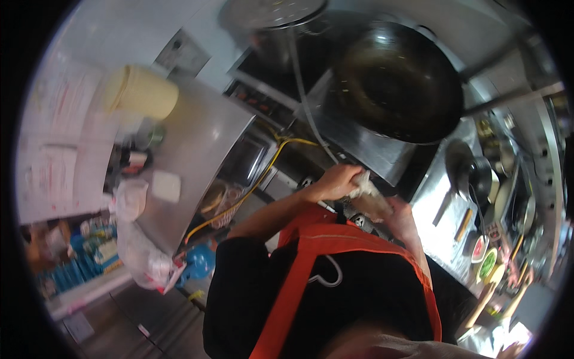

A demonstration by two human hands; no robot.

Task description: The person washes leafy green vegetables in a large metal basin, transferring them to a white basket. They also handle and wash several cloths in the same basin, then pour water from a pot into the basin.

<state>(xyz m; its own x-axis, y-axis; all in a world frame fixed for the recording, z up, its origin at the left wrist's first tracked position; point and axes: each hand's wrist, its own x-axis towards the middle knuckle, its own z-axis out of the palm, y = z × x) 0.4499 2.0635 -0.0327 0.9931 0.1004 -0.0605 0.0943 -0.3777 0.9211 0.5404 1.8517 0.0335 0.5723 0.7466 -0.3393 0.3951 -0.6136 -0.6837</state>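
Observation:
A crumpled whitish-brown cloth (368, 197) is stretched between my two hands in front of my orange apron (341, 233). The fingers of my left hand (343, 180) are closed around its upper end. Lower down and to the right, my right hand (400, 216) grips the other end, partly blurred. Ahead of the hands, a large dark wok (394, 85) rests on the stove, with a shiny film and small flecks inside. A thin grey hose (309, 107) hangs down toward my left hand.
Left, a steel table (202, 121) bears a yellow tub (150, 92). Yellow tubing (273, 161) runs beside it. A lidded pot (278, 22) stands at the back. On the right counter (432, 206) are a cleaver (443, 207) and food bowls (486, 264); another person's arms (482, 300) reach there.

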